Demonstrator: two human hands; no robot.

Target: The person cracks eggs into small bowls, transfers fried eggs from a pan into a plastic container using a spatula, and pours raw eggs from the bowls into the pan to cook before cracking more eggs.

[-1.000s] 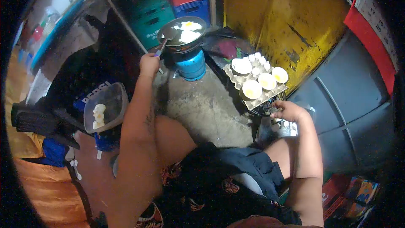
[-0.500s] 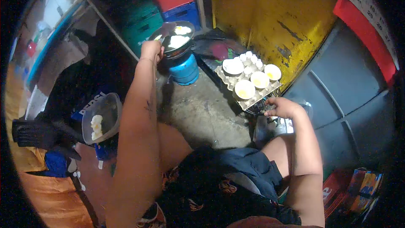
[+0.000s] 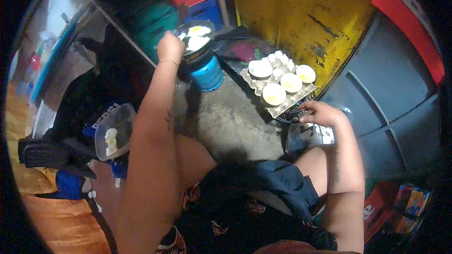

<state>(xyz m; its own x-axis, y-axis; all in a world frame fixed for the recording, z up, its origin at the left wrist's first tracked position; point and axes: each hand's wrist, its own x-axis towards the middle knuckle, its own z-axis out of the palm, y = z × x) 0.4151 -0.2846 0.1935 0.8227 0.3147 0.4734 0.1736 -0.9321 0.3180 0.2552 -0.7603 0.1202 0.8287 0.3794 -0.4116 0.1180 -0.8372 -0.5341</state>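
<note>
The dark, round frying pan is resting on a burner above a blue gas canister. Inside it, fried eggs are lying in ragged, bright white patches, and a yellow yolk is showing in the farther one. The left hand is reaching to the pan's left edge; its fingers are curling inward, but the hand is hiding whatever they may be pinching, so I cannot tell.

To the right of the pan and nearer the person, a grey egg tray is carrying white bowls. Three of them are holding yellow-centred egg; the fourth's contents are too unclear to name. Small white eggs or shells are sitting behind them. Nearer still than the pan, the right hand is hanging beside the tray's near corner, its fingers loosely bending, thumb and forefinger standing slightly apart; whether they are touching the wire frame below is unclear.

Left of the pan and nearer, a clear plastic container is holding lumpy white egg pieces with pale yellow spots. Behind the pan, crates are standing stacked.
</note>
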